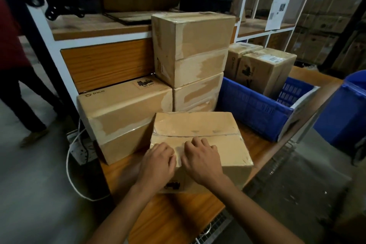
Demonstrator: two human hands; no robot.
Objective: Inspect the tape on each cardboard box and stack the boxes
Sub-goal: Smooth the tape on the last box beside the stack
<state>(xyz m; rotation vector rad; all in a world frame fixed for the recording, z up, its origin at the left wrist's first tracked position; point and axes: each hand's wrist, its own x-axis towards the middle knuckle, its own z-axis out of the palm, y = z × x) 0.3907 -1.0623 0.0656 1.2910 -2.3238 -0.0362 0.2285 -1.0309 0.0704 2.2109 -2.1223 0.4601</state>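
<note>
A taped cardboard box (196,127) lies on the wooden table (174,216) right in front of me. My left hand (158,162) and my right hand (202,158) rest side by side on its near top edge, fingers curled and pressing on the clear tape; neither hand grips anything. Behind it stand two stacked taped boxes (194,45), the upper one larger. To the left lies a long box marked PICO (122,109) on top of another box (122,144).
A blue crate (255,107) at the right holds two more boxes (265,67). A blue bin (346,109) stands further right. Shelving with boxes rises behind. A person's legs (17,93) are at the left; a white cable (69,164) hangs beside the table.
</note>
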